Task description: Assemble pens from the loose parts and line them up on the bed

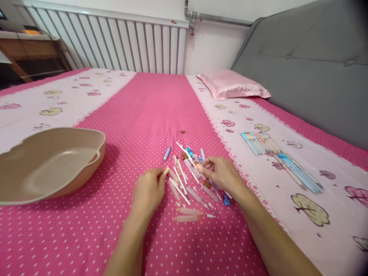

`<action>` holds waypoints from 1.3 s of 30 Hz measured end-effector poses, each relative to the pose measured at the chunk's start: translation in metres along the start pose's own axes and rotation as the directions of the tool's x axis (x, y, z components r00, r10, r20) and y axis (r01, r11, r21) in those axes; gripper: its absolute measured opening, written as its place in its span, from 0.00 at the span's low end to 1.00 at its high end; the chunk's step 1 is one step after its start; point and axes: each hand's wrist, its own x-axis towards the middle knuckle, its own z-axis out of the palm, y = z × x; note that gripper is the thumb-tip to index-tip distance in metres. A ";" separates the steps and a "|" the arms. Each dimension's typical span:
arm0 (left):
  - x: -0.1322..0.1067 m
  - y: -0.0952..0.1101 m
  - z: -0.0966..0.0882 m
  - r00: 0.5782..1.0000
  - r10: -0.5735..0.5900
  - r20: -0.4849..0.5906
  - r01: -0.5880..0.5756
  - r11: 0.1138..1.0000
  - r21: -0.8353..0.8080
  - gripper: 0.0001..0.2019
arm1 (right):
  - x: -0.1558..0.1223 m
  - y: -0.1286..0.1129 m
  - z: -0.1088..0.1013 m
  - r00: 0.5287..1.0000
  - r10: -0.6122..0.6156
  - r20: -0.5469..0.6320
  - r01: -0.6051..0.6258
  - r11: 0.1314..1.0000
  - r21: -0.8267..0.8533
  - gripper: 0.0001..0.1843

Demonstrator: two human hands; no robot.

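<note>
A loose heap of pen parts [188, 180], thin white refills, clear barrels and blue caps, lies on the pink dotted bedsheet [149, 111]. My left hand [148, 191] rests at the heap's left edge, its fingers pinched on a thin white refill [166, 171]. At the heap's right side my right hand [222, 173] has its fingertips closed on a small pen piece [201, 165]. A single blue cap [167, 153] lies just beyond the heap.
A beige plastic basin [51, 163] stands at the left. A row of assembled blue pens [283, 159] lies on the right part of the sheet. A pink pillow [232, 84] and a grey headboard [310, 65] are at the back right, a radiator [115, 42] behind.
</note>
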 end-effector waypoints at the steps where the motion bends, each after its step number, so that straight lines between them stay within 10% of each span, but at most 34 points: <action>1: 0.000 0.000 0.000 1.000 0.000 0.000 0.000 1.000 -0.004 0.17 | -0.001 -0.001 0.001 1.000 -0.008 -0.007 0.008 1.000 -0.007 0.09; 16: -0.003 0.001 -0.003 0.982 -0.139 -0.130 0.130 0.989 -0.076 0.16 | -0.004 -0.009 0.021 0.968 -0.240 0.076 0.246 0.964 -0.100 0.19; 29: -0.005 0.005 0.000 0.954 -0.184 -0.237 0.204 0.977 0.064 0.17 | -0.014 -0.026 0.018 0.995 -0.058 0.082 0.074 0.975 -0.210 0.07; 39: -0.005 0.012 0.002 0.973 -0.042 -0.225 -0.026 0.956 -0.293 0.12 | -0.009 -0.019 0.019 0.993 -0.115 0.005 0.110 0.962 0.252 0.08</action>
